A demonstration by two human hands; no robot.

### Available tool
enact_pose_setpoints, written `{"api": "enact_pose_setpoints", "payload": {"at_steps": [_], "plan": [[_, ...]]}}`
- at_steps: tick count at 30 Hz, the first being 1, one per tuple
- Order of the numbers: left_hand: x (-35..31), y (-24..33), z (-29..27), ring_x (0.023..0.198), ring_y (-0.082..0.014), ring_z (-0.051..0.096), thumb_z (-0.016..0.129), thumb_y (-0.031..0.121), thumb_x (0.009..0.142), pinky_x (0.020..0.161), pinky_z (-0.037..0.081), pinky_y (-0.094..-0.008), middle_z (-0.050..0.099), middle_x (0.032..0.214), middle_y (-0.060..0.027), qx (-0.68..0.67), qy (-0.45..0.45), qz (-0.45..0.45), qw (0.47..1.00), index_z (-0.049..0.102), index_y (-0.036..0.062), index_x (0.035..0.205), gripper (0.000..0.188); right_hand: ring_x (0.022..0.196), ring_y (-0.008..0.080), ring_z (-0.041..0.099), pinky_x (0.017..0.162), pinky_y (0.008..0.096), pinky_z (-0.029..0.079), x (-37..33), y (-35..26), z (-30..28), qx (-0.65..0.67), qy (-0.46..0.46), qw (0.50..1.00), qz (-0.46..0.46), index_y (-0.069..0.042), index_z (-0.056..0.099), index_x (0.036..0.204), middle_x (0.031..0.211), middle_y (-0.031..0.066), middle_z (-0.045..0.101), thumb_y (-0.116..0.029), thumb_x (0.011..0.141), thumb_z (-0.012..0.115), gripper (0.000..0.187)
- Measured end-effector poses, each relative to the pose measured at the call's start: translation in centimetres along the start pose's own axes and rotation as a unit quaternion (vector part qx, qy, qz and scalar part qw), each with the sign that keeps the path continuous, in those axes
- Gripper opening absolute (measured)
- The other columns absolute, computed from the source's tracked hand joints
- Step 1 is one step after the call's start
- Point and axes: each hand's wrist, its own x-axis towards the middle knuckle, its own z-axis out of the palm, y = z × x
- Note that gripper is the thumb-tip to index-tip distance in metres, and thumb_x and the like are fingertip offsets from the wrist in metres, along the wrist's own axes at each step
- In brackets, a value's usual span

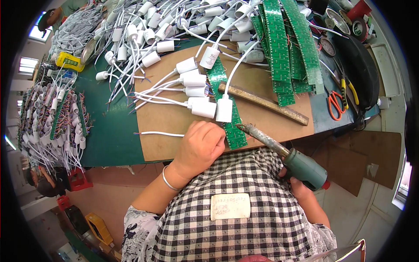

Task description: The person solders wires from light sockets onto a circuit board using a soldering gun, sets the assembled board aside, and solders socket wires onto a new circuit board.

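Note:
My left hand [201, 142] is closed at the near edge of a brown board, beside a green circuit board strip [235, 136]. A white cable [161, 134] with bare wire ends runs up to its fingers, which hide whatever they grip. In my right hand [298, 185] is a soldering iron [305, 168] with a green body, its blackened tip pointing left over the strip. Along that strip, several white lamp holders [202, 108] lie with their cables to the left. Another lamp holder [224, 109] rests upright-looking on the strip, cable leading away.
A long bar [264, 104] lies across the brown board [174, 150]. Beyond it are stacked green circuit strips [297, 48] and a heap of corded lamp holders [152, 59]. Orange-handled scissors [335, 106] and yellow-handled pliers [349, 89] are at right. A yellow bottle [70, 61] lies left.

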Motion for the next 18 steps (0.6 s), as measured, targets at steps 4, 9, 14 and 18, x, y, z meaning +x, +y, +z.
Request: {"api": "enact_pose_setpoints", "payload": {"at_steps": [4,9,14,18], "plan": [[0.1,0.0,0.0,0.069,-0.0281,0.055,0.064,-0.005,0.063,0.063,0.045,-0.0363,0.058,0.074,-0.0099,-0.001,0.004,0.000,1.000,0.054,0.0032,0.075,0.018,0.070,0.0165,0.062,0.067,0.0298,0.049,-0.1,0.5,-0.4,-0.031,-0.002,0.999,-0.016,0.004,0.053,0.107,0.079,0.0081,0.065,-0.033,0.082,0.063,0.045],[0.0,0.0,0.1,0.068,-0.0282,0.055,0.064,-0.005,0.063,0.063,0.045,-0.0363,0.058,0.074,-0.0099,-0.002,0.006,0.003,1.000,0.054,0.0032,0.076,0.018,0.073,0.0142,0.054,0.068,0.0260,0.042,-0.1,-0.4,0.2,-0.010,-0.002,0.999,0.034,0.003,0.048,0.126,0.081,0.0072,0.058,-0.056,0.081,0.059,0.074],[-0.2,0.1,-0.1,0.070,-0.0284,0.055,0.064,-0.004,0.064,0.065,0.045,-0.0369,0.058,0.076,-0.0100,-0.002,-0.004,0.001,1.000,0.054,0.0032,0.076,0.017,0.071,0.0150,0.055,0.067,0.0261,0.043,0.1,-0.6,0.4,0.000,0.018,1.000,0.005,0.005,0.049,0.124,0.079,0.0080,0.059,-0.054,0.082,0.058,0.073],[-0.4,0.1,-0.3,0.076,-0.0296,0.055,0.068,0.003,0.064,0.069,0.045,-0.0379,0.058,0.083,-0.0108,-0.006,-0.021,-0.009,1.000,0.056,0.0041,0.083,0.022,0.071,0.0154,0.055,0.067,0.0264,0.043,0.3,-0.5,0.4,-0.004,0.023,1.000,-0.004,0.004,0.049,0.124,0.079,0.0084,0.059,-0.053,0.082,0.059,0.072]]}}
